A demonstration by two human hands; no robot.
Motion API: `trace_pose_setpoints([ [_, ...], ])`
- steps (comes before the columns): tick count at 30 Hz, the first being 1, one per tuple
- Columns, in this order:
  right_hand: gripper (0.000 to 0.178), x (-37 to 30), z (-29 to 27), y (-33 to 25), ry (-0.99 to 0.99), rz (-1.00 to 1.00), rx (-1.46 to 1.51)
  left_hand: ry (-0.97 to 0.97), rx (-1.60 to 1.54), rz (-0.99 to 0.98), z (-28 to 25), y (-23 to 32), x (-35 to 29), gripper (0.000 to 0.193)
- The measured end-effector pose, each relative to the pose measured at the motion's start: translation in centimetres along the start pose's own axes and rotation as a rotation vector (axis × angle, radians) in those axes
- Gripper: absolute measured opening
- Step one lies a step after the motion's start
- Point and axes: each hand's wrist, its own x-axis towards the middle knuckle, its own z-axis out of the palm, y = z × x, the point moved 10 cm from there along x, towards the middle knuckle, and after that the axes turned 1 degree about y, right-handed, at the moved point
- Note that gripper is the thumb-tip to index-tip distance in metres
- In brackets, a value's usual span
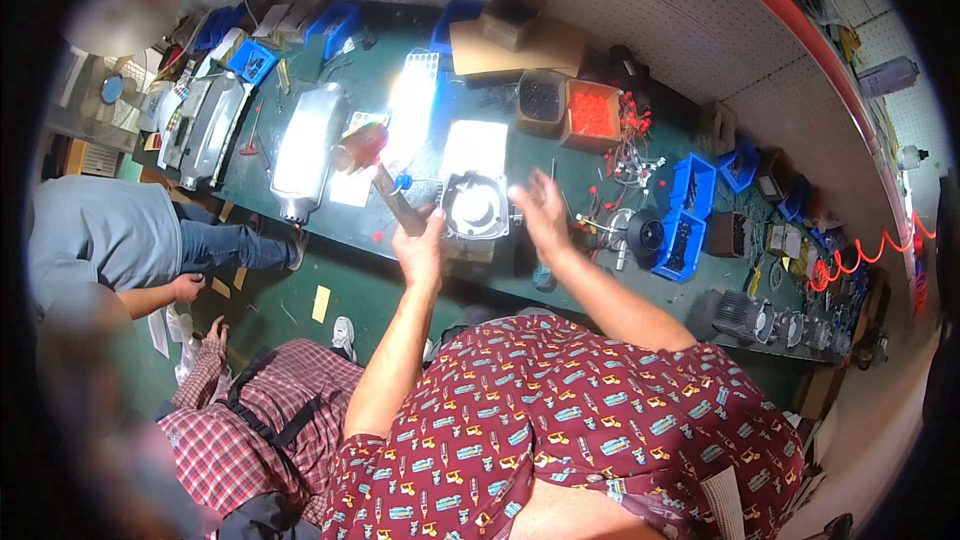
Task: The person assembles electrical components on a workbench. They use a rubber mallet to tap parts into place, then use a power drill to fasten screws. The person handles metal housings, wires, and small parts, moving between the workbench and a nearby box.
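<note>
My left hand (pixel 420 248) is closed around the handle of a mallet (pixel 398 202). Its thick reddish-brown head is raised up and to the left, over the bench. A silver cast-metal housing (pixel 475 232) with a round bright centre sits at the bench's near edge, just right of the mallet handle. Beside the housing's right side is my right hand (pixel 545 212), its fingers apart and nothing in it. Whether its thumb touches the housing, I cannot tell. Behind the housing lies a white sheet (pixel 478 145).
On the green bench (pixel 440 275) stand a long silver lamp-like casing (pixel 308 145), a box of red parts (pixel 592 112), blue bins (pixel 690 185), a black round motor-like part (pixel 645 232) and finned metal housings (pixel 740 312). Two people are at my left, one in plaid (pixel 285 380), one in grey (pixel 105 235).
</note>
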Motion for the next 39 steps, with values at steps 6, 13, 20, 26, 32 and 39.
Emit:
trace_pose_setpoints([
  [6, 0.074, -1.5, 2.0, -0.3, -0.002, -0.106, -0.104, -0.018, 0.063, -0.072, -1.0, 2.2, -0.9, 0.031],
  [13, 0.056, 4.5, 7.1, -7.0, -0.756, -0.151, -0.327, 0.000, 0.138, -0.111, -5.8, 4.0, -1.5, 0.029],
  [20, 0.059, 5.8, 9.7, -6.7, -0.998, -0.318, -0.570, -0.183, 0.071, -0.122, -4.5, 3.2, -3.2, 0.050],
  [26, 0.060, 6.1, 9.3, -6.0, -1.001, -0.237, -0.547, -0.129, 0.053, -0.144, -8.2, 2.7, -2.5, 0.061],
  [32, 0.060, 6.4, 9.2, -5.6, -1.005, -0.221, -0.550, -0.040, -0.020, -0.146, -8.6, 4.3, -1.3, 0.056],
  [39, 0.060, 6.1, 9.6, -6.0, -1.015, -0.289, -0.570, -0.098, 0.026, -0.132, -7.4, 4.3, -0.4, 0.059],
])
